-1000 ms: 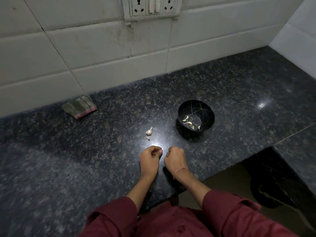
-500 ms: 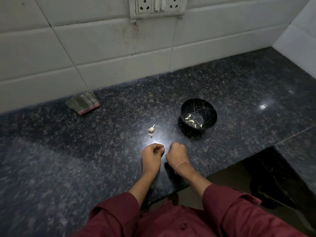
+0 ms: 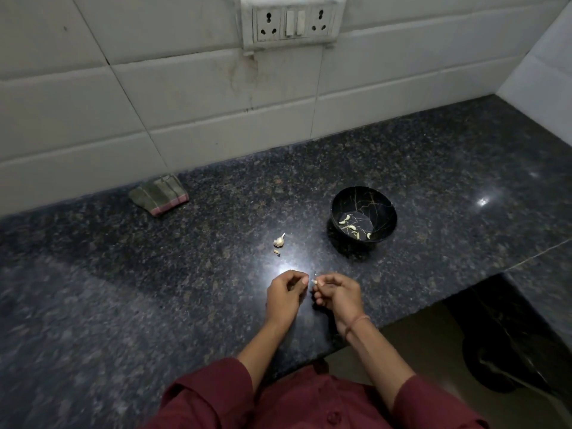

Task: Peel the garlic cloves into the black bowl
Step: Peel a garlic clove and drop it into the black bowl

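Observation:
A black bowl with gold crack lines stands on the dark granite counter, with several peeled pale cloves inside. Left of it lies a small garlic piece with a stem and a tiny scrap beside it. My right hand pinches a small garlic clove at its fingertips, just above the counter. My left hand is curled close beside it, fingertips near the clove; what it holds is hidden.
A folded grey-green cloth lies by the tiled wall at the back left. A socket panel sits on the wall above. The counter edge drops off at the front right to a dark floor area.
My hands have parted a little and the clove now shows at my right fingertips. The camera has tilted, so the scene sits slightly higher and the wall socket shows more.

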